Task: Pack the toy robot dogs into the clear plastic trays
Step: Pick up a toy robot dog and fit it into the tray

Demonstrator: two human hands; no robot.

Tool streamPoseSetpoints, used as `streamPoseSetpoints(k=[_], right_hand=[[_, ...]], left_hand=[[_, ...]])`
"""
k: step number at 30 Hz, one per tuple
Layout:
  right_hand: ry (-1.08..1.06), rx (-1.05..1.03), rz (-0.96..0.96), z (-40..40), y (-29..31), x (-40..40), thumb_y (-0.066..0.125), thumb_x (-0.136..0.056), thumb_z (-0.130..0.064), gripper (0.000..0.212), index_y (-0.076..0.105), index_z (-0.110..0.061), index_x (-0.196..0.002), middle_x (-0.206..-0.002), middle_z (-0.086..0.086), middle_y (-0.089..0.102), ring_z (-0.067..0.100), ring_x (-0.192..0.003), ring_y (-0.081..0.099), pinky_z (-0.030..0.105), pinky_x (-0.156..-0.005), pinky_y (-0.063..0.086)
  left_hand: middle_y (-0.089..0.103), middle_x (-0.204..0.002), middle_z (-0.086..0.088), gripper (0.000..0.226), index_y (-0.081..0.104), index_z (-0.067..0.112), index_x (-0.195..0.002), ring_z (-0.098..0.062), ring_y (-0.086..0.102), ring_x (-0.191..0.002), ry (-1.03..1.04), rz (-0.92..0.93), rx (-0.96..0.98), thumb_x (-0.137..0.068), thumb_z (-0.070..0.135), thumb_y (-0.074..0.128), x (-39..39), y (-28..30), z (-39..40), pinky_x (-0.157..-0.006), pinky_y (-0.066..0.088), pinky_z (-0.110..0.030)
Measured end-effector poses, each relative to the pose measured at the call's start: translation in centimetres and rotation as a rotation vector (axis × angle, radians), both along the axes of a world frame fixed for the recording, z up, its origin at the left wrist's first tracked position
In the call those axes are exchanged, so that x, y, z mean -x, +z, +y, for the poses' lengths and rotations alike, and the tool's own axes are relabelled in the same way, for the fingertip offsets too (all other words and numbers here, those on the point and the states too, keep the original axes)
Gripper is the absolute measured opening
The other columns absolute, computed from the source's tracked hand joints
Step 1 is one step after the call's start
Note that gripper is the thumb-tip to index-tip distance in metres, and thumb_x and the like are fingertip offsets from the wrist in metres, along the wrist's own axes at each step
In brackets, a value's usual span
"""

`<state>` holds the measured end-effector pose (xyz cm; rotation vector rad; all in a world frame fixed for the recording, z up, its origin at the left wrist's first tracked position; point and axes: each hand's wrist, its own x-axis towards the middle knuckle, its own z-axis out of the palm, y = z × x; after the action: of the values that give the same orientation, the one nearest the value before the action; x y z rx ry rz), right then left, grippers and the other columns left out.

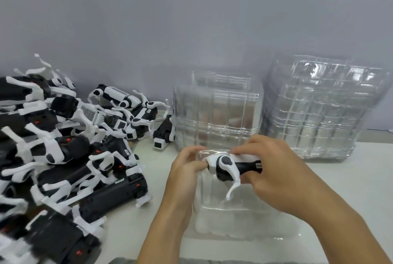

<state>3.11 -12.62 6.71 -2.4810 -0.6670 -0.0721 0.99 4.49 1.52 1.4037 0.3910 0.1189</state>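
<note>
Both hands met over the near middle of the table: the right hand (270,168) curled round the black rear body of a black-and-white plastic toy robot dog (230,166), and the left hand (187,168) pinched its white front end, so the toy was held level between them with one white leg hanging down. It hovered just above a clear, moulded plastic tray (223,221) lying flat on the white table (340,189), near the person. A thin strip of clear film seemed to lie along the top of the toy, though it was too faint to be sure. To the left sprawled a large heap of black-and-white toy robot dogs (63,147), waiting to be packed; at the far side, against the grey wall (191,19), stood two stacks of empty clear trays (217,113), the right one taller. The step in hand looked like seating this dog in a pocket of the near tray. To do it well, the legs would likely need folding against the body first, then the toy lowered square to the pocket and pressed evenly, since the thin plastic could buckle under a crooked push.
</note>
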Motion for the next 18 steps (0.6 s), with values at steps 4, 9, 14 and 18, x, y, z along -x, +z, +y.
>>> streamPoseSetpoints(k=[4,9,14,18], right_hand=[[0.003,-0.029,0.001,0.4,-0.3,-0.5,0.073,-0.077,-0.015,0.022,0.070,-0.030,-0.092,-0.086,-0.013,0.054,0.006,-0.083,0.053,0.039,-0.074,0.052],[0.010,-0.056,0.010,0.2,-0.5,-0.7,0.075,-0.076,-0.015,0.027,0.070,-0.035,-0.094,-0.087,-0.016,0.056,0.003,-0.087,0.052,0.035,-0.076,0.050],[-0.018,-0.055,0.039,-0.1,-0.8,-0.8,0.081,-0.069,-0.023,0.034,0.067,-0.041,-0.094,-0.087,-0.028,0.058,-0.008,-0.090,0.051,0.028,-0.075,0.048],[-0.013,-0.074,0.064,0.0,-1.4,-1.0,0.078,-0.070,-0.016,0.031,0.070,-0.035,-0.093,-0.085,-0.023,0.060,-0.004,-0.090,0.052,0.025,-0.074,0.048]], left_hand=[[0.072,-0.106,-0.014,0.036,0.070,0.020,-0.093,-0.037,0.062,-0.111,0.002,-0.036,0.025,-0.060,0.017,0.055,-0.3,0.2,-0.1,-0.101,0.045,-0.054],[0.071,-0.106,-0.017,0.036,0.071,0.021,-0.091,-0.039,0.061,-0.111,0.024,-0.066,-0.014,-0.060,0.018,0.054,-0.3,0.1,-0.2,-0.101,0.045,-0.057],[0.074,-0.102,-0.010,0.037,0.073,0.026,-0.092,-0.032,0.065,-0.108,0.001,-0.082,-0.035,-0.063,0.018,0.052,-0.4,-0.2,-0.1,-0.098,0.049,-0.048],[0.075,-0.100,-0.009,0.030,0.074,0.026,-0.092,-0.028,0.068,-0.100,-0.029,-0.077,-0.026,-0.071,0.022,0.054,-0.5,-0.1,-0.1,-0.089,0.051,-0.042]])
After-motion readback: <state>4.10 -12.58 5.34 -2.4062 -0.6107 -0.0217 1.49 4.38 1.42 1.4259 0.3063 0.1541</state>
